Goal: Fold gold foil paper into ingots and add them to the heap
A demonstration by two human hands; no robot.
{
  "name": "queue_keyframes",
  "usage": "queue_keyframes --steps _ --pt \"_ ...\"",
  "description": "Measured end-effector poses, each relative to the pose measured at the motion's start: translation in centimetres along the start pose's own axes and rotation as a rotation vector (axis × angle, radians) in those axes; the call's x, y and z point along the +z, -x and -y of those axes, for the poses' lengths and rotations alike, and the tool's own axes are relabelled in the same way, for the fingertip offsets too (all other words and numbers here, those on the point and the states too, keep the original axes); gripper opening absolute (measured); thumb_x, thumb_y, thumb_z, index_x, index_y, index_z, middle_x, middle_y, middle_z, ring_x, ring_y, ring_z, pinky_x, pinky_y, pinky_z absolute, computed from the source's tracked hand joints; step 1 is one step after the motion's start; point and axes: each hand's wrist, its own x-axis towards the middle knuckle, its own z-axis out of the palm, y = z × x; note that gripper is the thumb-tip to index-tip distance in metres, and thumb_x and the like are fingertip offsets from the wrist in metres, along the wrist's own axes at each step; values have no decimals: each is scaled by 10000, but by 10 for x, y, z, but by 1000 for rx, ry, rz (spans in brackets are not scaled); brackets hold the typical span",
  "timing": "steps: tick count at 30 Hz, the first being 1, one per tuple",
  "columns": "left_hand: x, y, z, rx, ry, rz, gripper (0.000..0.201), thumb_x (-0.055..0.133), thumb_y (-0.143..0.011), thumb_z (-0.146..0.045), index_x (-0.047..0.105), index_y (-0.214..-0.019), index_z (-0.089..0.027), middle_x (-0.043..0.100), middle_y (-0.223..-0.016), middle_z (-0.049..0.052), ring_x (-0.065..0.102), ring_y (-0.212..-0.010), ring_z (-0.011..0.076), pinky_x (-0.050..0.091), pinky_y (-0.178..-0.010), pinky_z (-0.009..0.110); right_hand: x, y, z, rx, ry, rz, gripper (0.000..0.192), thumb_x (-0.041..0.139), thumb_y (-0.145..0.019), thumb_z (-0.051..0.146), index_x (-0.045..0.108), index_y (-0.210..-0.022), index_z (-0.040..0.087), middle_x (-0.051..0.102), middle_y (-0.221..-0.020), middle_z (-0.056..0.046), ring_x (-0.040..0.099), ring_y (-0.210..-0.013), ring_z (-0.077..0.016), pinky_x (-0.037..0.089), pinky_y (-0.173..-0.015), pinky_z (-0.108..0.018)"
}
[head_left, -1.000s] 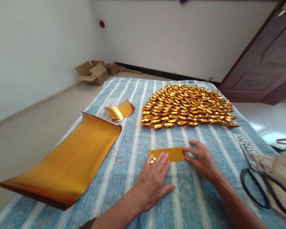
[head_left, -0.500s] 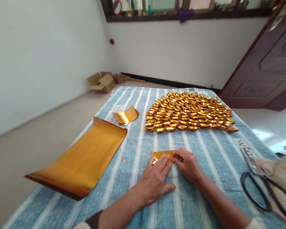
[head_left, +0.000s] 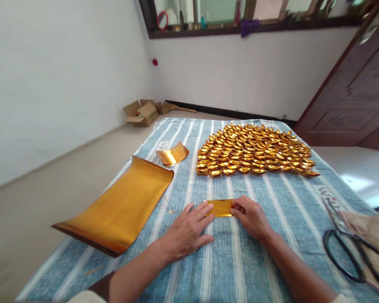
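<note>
A small rectangle of shiny gold foil paper [head_left: 221, 208] lies flat on the striped cloth between my hands. My left hand [head_left: 189, 229] rests on its left end, fingers stretched out and the thumb apart. At the right end, my right hand [head_left: 250, 216] pinches the paper's edge between thumb and curled fingers. Beyond the hands, many folded gold paper ingots [head_left: 255, 151] stand in close rows. To the left lie a large curled sheet of gold paper [head_left: 120, 206] and a smaller curled piece of gold paper [head_left: 173, 154].
Black-handled scissors [head_left: 344, 252] lie at the right, beside a beige cloth [head_left: 372, 235]. A blue-and-white striped cloth [head_left: 189, 277] covers the table, with thin gold scraps on it. An open cardboard box [head_left: 142, 113] sits on the floor near the wall.
My left hand has slid left along the gold foil paper, uncovering its middle. My right hand keeps its pinch at the right end. The whole view has shifted slightly.
</note>
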Motion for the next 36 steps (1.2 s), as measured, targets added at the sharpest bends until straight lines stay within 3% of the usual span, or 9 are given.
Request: queue_keyframes --steps 7,15,20,27,36 --pt "-11 4 9 -23 20 79 475 665 -838 -322 554 -1286 -209 396 -1476 165 331 -1374 353 324 -1057 589 -3 1 2 -49 24 -10 40 617 -792 170 604 -785 206 574 -709 12 543 -621 -138 427 -592 -261" --pt "-2 9 17 7 52 11 477 660 -837 -324 549 -1295 -246 385 -1479 162 332 -1367 367 333 -1050 596 -9 6 4 -325 173 34 117 556 -895 203 638 -812 199 614 -830 -39 578 -804 -180 477 -709 -300" --pt "-4 13 22 40 101 -8 476 643 -844 -311 542 -1300 -220 400 -1468 173 345 -1362 362 332 -1054 588 -11 6 8 -338 231 54 167 516 -929 221 665 -856 197 615 -844 -43 579 -813 -180 484 -709 -297" --pt "-1 15 27 90 135 -108 372 589 -865 -263 585 -1230 -192 453 -1431 164 377 -1348 333 329 -1071 565 -10 5 7 -355 284 34 230 497 -940 226 659 -781 191 621 -827 -44 577 -811 -180 479 -714 -292" --pt "-3 4 5 31 50 -34 368 608 -861 -233 579 -1227 -209 387 -1469 185 303 -1381 374 324 -1046 619 -23 4 1 -372 407 -22 199 587 -892 285 678 -743 190 640 -867 -66 571 -821 -201 458 -716 -319"
